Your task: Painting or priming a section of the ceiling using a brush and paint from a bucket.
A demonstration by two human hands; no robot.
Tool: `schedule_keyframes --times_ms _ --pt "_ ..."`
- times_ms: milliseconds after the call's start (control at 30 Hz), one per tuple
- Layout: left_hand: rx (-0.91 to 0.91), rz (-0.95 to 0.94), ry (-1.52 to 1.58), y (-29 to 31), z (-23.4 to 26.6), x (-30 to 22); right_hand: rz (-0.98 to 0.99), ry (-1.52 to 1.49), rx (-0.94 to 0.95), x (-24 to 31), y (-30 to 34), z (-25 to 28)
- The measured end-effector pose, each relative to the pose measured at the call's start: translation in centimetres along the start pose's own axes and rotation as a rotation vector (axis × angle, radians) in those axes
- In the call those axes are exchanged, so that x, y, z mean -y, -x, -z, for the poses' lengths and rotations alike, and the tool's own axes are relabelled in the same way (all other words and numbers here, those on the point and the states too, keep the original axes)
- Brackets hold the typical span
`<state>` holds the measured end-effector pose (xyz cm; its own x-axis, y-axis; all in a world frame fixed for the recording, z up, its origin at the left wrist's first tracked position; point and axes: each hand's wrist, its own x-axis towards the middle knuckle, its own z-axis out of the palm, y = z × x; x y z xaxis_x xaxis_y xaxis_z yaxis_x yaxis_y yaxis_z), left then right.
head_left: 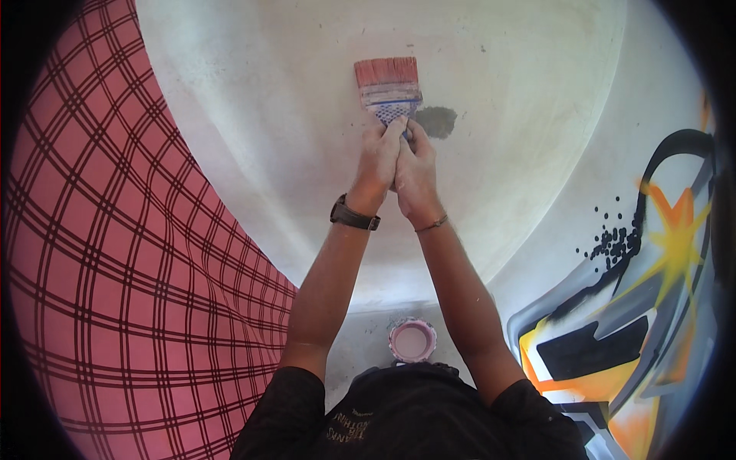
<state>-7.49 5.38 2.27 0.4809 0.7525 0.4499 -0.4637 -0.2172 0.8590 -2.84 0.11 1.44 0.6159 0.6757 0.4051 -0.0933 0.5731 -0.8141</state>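
Both arms reach forward toward a pale wall (291,146). My left hand (373,157) and my right hand (416,169) are pressed together, wrapped round the handle of a wide paintbrush (389,83). Its reddish bristles point up, and a blue-and-white patterned band shows just above my fingers. Most of the handle is hidden in my grip. A dark grey-green patch (437,123) marks the wall right of the brush. Whether the bristles touch the wall, I cannot tell.
A small round tub of pale paint (412,340) stands on the grey floor (349,345) close to my body. Pink cloth with dark checks (138,253) hangs along the left. On the right, a wall carries orange, yellow and black spray-painted shapes (606,345).
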Motion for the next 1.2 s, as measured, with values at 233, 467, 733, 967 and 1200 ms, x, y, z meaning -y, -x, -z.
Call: schedule_keyframes --times_ms 233,467,733,967,1200 --pt "-0.1 0.141 -0.012 4.4 1.2 6.9 -0.166 0.035 -0.049 -5.3 4.3 3.5" --pt "-0.096 0.312 0.051 8.5 3.0 13.2 -0.306 0.057 -0.108 -10.2 7.9 6.4" --pt "-0.138 0.469 0.092 13.7 4.1 19.6 -0.48 0.087 -0.204 -16.1 12.1 10.3" --pt "-0.177 0.716 0.156 19.1 5.2 25.3 -0.622 0.176 -0.277 -21.2 16.6 14.0" --pt "-0.193 0.754 0.152 18.6 5.4 25.9 -0.672 0.139 -0.248 -22.0 15.5 14.6"
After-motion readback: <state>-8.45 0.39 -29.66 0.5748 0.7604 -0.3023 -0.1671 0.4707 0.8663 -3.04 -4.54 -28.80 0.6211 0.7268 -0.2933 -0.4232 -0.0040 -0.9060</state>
